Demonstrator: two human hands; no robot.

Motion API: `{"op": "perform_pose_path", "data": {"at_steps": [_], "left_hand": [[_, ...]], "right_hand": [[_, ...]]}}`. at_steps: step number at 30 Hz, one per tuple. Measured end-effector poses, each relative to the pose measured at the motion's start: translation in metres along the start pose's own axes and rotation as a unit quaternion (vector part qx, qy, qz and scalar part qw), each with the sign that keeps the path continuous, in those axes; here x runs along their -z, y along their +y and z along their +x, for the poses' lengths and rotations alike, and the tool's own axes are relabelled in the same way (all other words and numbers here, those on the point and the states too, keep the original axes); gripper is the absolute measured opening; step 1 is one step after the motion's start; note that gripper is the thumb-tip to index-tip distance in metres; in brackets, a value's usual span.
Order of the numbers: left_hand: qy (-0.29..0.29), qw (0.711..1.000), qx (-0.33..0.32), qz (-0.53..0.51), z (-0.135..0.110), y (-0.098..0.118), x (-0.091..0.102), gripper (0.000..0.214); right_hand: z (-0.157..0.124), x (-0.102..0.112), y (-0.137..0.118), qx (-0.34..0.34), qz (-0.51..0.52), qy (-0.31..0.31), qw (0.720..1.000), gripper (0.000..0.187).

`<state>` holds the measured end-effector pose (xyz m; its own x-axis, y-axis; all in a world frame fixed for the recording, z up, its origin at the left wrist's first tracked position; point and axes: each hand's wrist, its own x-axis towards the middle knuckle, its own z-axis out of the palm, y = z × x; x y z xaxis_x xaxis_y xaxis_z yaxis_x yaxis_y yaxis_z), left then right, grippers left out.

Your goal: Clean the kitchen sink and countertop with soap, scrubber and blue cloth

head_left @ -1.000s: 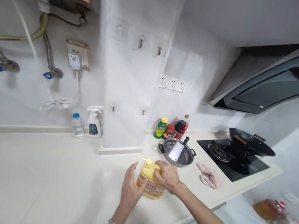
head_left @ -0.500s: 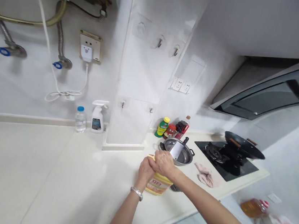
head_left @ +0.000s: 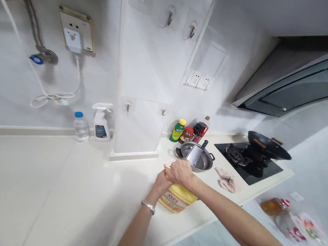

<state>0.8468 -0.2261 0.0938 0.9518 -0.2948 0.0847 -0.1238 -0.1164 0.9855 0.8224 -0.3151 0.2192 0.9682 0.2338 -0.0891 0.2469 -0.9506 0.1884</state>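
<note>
A yellow oil jug (head_left: 179, 198) with a red label stands on the white countertop (head_left: 54, 189) near its front edge. My right hand (head_left: 181, 172) is closed over the jug's top and handle. My left hand (head_left: 161, 184) is closed against the jug's upper left side, just below the right hand, and a silver bracelet sits on that wrist. The jug's cap is hidden under my hands.
A steel pot (head_left: 196, 161) with a cleaver lies just behind the jug, a crumpled cloth (head_left: 226, 179) to its right. A black wok (head_left: 269, 145) sits on the gas hob. Sauce jars (head_left: 186, 133), a spray bottle (head_left: 100, 123) and a water bottle (head_left: 80, 126) stand by the wall.
My left hand came from beside the jug onto its upper part, joining the right hand at the top. The view tilted and shifted slightly.
</note>
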Motion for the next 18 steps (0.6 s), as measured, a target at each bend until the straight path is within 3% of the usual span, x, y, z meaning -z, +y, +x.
{"op": "perform_pose_path", "data": {"at_steps": [4,11,18], "left_hand": [[0.02,0.999,-0.031,-0.032,0.0,-0.018,-0.007,0.026],[0.053,0.993,-0.1,-0.024,0.005,-0.024,-0.012,0.025],[0.03,0.991,-0.124,-0.037,0.007,-0.018,-0.011,0.017]], "right_hand": [[0.001,0.003,0.011,0.061,-0.015,-0.028,0.998,0.039],[0.02,-0.008,0.031,0.164,-0.041,-0.021,0.985,0.045],[0.051,-0.023,0.056,0.357,-0.055,0.014,0.933,0.043]]}}
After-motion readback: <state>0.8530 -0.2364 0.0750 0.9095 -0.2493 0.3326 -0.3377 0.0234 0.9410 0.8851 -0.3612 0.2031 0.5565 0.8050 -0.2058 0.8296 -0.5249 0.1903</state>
